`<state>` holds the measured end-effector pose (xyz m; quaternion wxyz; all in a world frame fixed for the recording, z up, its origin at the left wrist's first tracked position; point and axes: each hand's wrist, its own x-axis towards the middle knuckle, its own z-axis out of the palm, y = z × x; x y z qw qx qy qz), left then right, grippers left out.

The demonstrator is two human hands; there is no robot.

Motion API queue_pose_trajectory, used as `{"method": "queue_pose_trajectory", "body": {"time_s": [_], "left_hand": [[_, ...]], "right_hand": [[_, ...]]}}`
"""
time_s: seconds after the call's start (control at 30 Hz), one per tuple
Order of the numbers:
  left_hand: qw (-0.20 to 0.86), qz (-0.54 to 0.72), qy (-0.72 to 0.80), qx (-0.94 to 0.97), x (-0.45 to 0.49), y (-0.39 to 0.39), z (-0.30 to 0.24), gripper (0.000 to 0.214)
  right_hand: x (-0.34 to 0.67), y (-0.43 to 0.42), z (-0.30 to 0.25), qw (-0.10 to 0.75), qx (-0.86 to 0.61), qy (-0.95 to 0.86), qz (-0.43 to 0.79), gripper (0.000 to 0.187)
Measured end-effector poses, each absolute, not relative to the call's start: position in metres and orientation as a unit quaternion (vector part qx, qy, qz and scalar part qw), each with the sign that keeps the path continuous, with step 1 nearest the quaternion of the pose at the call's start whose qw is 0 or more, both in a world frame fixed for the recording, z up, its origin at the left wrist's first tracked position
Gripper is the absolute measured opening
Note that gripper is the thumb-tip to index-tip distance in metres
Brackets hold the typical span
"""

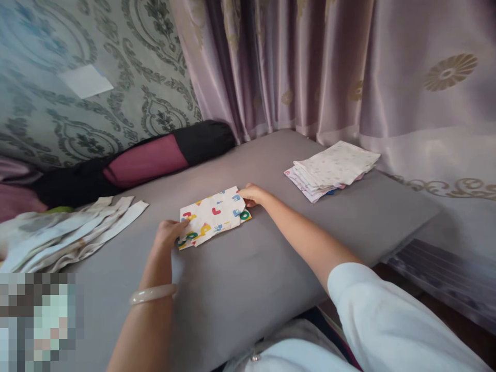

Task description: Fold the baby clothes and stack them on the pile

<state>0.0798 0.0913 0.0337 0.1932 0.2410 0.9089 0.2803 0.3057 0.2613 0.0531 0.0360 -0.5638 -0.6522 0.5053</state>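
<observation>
A small folded cloth (212, 215) with coloured letter shapes on cream lies on the grey mattress (251, 274). My left hand (169, 232) pinches the cloth's near left corner, fingers closed on it. My right hand (253, 195) grips the far right corner, fingers curled over the edge. A pale bangle (152, 294) sits on my left wrist. My right sleeve is white.
A stack of folded pale cloths (332, 169) sits at the right, near the mauve curtain (349, 67). A spread of unfolded light cloths (65, 232) lies at the left. A black and maroon bolster (147, 160) rests against the patterned wall. The mattress edge drops off at the right.
</observation>
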Motion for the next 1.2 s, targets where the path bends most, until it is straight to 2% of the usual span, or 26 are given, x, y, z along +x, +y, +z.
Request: {"method": "queue_pose_trajectory", "body": {"time_s": [0.13, 0.3, 0.57, 0.77, 0.87, 1.03, 1.2], "left_hand": [[0.228, 0.323, 0.896, 0.203, 0.082, 0.087, 0.036, 0.029], [0.246, 0.355, 0.880, 0.199, 0.085, 0.083, 0.044, 0.023], [0.262, 0.358, 0.877, 0.181, 0.084, 0.077, 0.049, 0.027], [0.289, 0.355, 0.873, 0.167, 0.079, 0.074, 0.050, 0.026], [0.290, 0.361, 0.868, 0.180, 0.077, 0.076, 0.052, 0.024], [0.290, 0.403, 0.843, 0.208, 0.086, 0.085, 0.075, 0.025], [0.290, 0.417, 0.814, 0.283, 0.119, 0.109, 0.105, 0.030]], "right_hand": [[0.302, 0.260, 0.056, 0.020, -0.558, -0.669, 0.490, 0.023], [0.298, 0.254, 0.056, 0.054, -0.528, -0.705, 0.471, 0.015], [0.302, 0.243, 0.064, 0.148, -0.515, -0.569, 0.623, 0.010], [0.312, 0.247, 0.059, 0.112, -0.534, -0.554, 0.629, 0.013], [0.315, 0.245, 0.060, 0.109, -0.533, -0.562, 0.623, 0.015], [0.330, 0.249, 0.073, 0.152, -0.530, -0.583, 0.597, 0.014], [0.378, 0.265, 0.106, 0.190, -0.527, -0.652, 0.511, 0.007]]}}
